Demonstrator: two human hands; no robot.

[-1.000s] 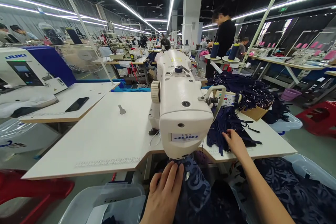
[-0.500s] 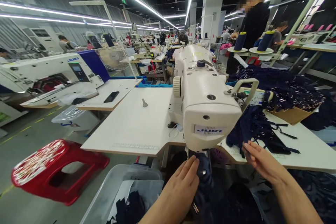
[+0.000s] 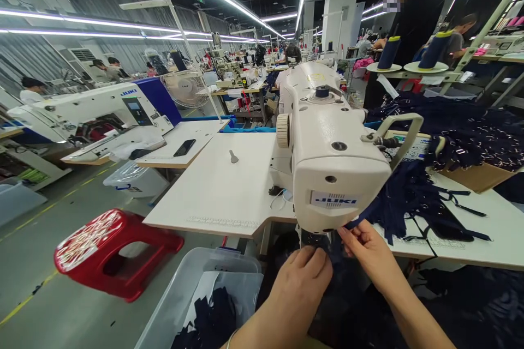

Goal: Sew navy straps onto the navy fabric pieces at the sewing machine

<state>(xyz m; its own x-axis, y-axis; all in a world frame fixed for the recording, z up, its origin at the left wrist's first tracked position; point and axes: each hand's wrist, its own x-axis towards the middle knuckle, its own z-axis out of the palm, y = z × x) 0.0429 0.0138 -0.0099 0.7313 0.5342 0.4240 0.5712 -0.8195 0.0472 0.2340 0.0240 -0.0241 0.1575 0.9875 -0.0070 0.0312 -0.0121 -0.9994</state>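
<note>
In front of me stands a white sewing machine marked JUKI. My left hand is closed, its fingertips pressed on dark navy fabric just below the machine head. Close by on the right, my right hand pinches a navy fabric strip, which runs up past the lower right corner of the head. The machine head and my fingers hide the needle area. A heap of navy straps with metal rings lies on the table beyond my right hand.
A clear plastic bin with navy scraps sits below the table at left, beside a red stool. More navy straps fill a cardboard box at right. A person in black stands behind the thread cones.
My right hand has moved left from the strap heap to the machine head, bringing a navy strip. My left hand stays below the head, its fingers now more curled. The view has shifted slightly.
</note>
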